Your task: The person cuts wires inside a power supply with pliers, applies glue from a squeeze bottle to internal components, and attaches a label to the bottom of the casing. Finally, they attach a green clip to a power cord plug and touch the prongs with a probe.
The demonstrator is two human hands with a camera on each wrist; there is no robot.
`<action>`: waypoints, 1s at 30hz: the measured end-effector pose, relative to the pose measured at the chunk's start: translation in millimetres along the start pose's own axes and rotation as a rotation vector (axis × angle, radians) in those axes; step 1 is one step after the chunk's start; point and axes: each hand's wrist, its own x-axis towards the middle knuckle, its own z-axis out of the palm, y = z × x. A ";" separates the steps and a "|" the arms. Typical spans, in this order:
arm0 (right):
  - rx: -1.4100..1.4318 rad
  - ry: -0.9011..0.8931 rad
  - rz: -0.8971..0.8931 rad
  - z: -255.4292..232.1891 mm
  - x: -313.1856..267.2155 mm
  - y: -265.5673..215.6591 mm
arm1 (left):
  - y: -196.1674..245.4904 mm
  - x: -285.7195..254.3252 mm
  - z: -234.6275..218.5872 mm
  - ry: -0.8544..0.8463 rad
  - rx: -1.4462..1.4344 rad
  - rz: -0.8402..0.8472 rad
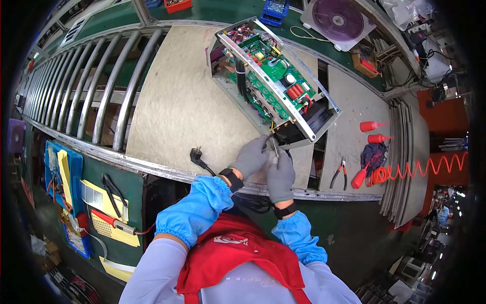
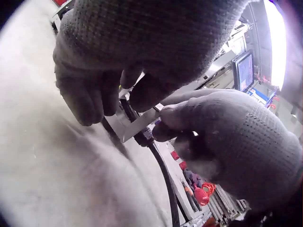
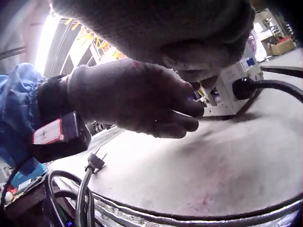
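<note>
Cord (image 2: 162, 166), apparently pinched by left hand (image 1: 252, 156); strip (image 2: 137, 127), gripped by right hand (image 1: 281, 178) beside it; unit (image 1: 273, 86), beyond both hands on the surface (image 1: 177, 91); hazard: under uneven pressure the strip may slip and nick the cord.

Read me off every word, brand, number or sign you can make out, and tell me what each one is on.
No text reads with certainty.
White print on the red apron: too small.
Faint lettering at the shirt front: too blurred.
Red-edged sticker on the black wrist box: too blurred.
Blue-and-white label on the electronics unit: too small.
Badge on the purple fan: too small.
Screen in the left wrist view: blurred.
</note>
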 end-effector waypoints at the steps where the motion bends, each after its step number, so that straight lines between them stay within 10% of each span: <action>1: 0.005 -0.039 -0.002 -5.7 -2.6 0.7 | 3.9 -2.1 -2.0 -0.005 -0.021 -0.009; 6: 0.092 -0.098 -0.101 -47.1 -32.5 40.2 | 9.7 -5.5 -23.6 0.049 -0.162 0.057; 8: 0.284 -0.288 0.326 -85.0 -34.7 38.4 | 0.7 2.1 -31.3 0.262 -0.163 0.181; 12: 0.609 -0.032 0.407 -116.5 8.0 78.7 | 98.0 7.9 -90.9 0.446 -0.421 0.023; 14: 0.717 0.029 0.409 -139.1 58.1 55.2 | 94.5 42.2 -79.4 0.663 -0.104 0.096; 19: 0.808 0.075 0.134 -96.4 168.5 79.4 | 131.0 62.9 -54.6 0.649 0.002 -0.048; 21: 1.381 -0.080 0.366 -53.2 190.9 81.8 | 131.4 65.0 -59.7 0.651 0.010 -0.053; 26: 1.079 -0.012 0.429 -69.6 142.4 15.7 | 115.4 75.2 -111.1 0.579 -0.051 0.051; 30: 0.819 -0.117 0.152 -37.2 68.6 -51.2 | 81.7 97.0 -206.6 0.336 0.073 0.137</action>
